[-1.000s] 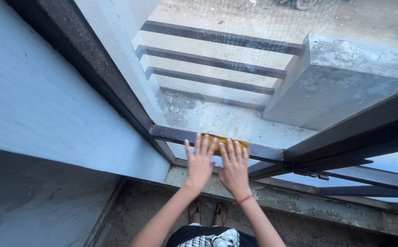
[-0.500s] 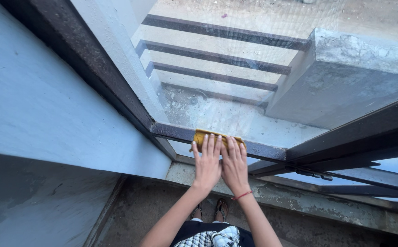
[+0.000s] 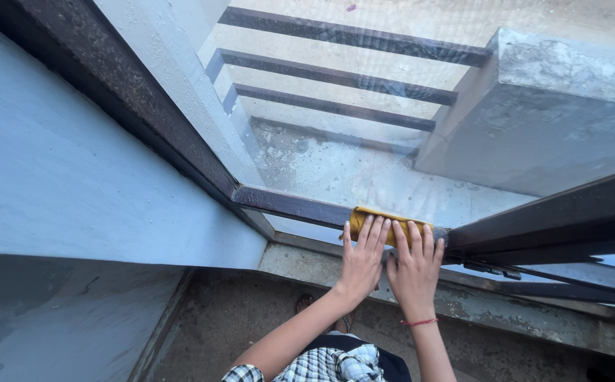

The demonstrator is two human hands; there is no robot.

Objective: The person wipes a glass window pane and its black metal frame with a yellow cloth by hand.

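Your left hand and your right hand lie side by side, flat and with the fingers spread wide, both pressing down on a folded yellow cloth. Neither hand grips the cloth; the palms and fingers simply bear on it from above, so that only its far edge and left corner show past your fingertips. The cloth sits on the dark metal rail at the bottom of the window frame, close to where that rail meets a second dark frame bar running off to the right. A thin red thread circles your right wrist. Beyond the rail is the glass pane, dusty and spotted, and through it you see a grey concrete block and a row of dark bars over pale ground. To your left a light blue wall runs along the frame. Below your arms lies a rough concrete floor, and your checked shirt shows at the bottom edge.
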